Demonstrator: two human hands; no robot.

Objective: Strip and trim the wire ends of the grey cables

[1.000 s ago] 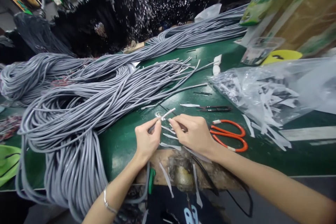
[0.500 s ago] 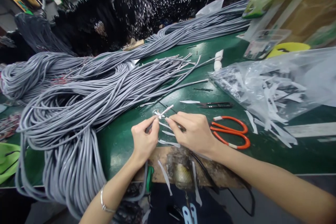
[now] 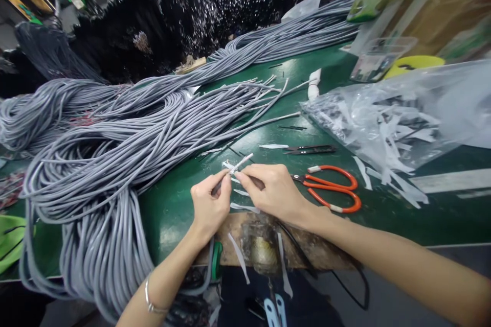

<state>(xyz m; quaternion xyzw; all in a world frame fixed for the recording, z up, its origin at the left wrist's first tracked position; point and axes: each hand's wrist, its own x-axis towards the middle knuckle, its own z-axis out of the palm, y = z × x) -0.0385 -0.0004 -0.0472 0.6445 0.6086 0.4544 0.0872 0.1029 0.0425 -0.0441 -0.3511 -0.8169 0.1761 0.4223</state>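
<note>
My left hand (image 3: pixel 210 204) is closed in a pinch on the end of a grey cable (image 3: pixel 241 163), whose stripped whitish tip sticks up and to the right. My right hand (image 3: pixel 273 190) is closed too, thumb and forefinger pinched right beside the cable tip; what they grip is too small to make out. Both hands hover over the near edge of the green table (image 3: pixel 180 204). Orange-handled scissors (image 3: pixel 330 190) lie just right of my right hand. Small black snips (image 3: pixel 310 149) lie a little beyond them.
A large pile of grey cables (image 3: pixel 115 153) fills the table's left half and hangs over its front edge. A clear plastic bag of white strips (image 3: pixel 387 117) lies at the right. White scraps lie around my hands. Cardboard boxes (image 3: pixel 433 5) stand at the far right.
My hands have kept their pinch on the cable tip and shifted only slightly; the view has drifted a little, so everything sits somewhat higher in the picture.
</note>
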